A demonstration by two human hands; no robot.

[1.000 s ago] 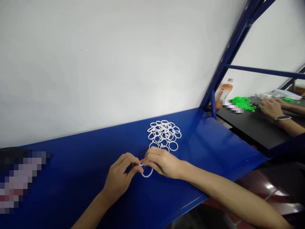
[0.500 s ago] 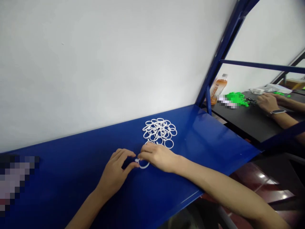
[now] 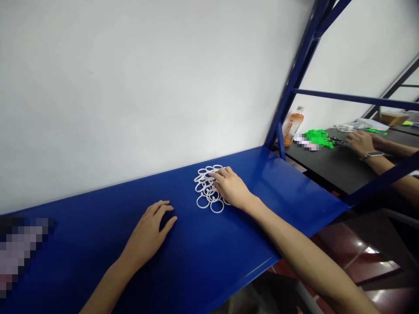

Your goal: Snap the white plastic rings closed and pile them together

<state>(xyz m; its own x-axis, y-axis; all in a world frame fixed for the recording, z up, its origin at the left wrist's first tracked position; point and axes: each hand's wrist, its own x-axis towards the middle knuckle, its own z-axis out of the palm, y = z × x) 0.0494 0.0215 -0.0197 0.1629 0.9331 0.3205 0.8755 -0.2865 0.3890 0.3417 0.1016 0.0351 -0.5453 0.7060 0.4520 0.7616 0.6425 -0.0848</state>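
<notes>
A pile of white curtain rings (image 3: 203,201), thin hoops with small tabs, lies overlapping on the blue tabletop (image 3: 183,261). My right hand (image 3: 231,186) reaches over the pile's right side and covers some of the rings. Its thumb and index finger point left among the hoops, parted, with no ring lifted between them. To the left of the pile, my left hand (image 3: 149,231) rests low over the table, fingers loosely curved and apart from the thumb. Nothing is in that hand, and it is clear of the rings.
A white wall runs behind the table, with a blue metal frame (image 3: 293,93) on the right. Beyond it, another person's hands (image 3: 362,141) work at a black table (image 3: 324,168) with green pieces (image 3: 319,137) and an orange drink bottle (image 3: 293,126). A blurred-out object lies far left.
My right hand has moved away from my left, up and right onto the pile. The ring between my hands is no longer there. My left hand has drawn back slightly left, its fingers wider apart.
</notes>
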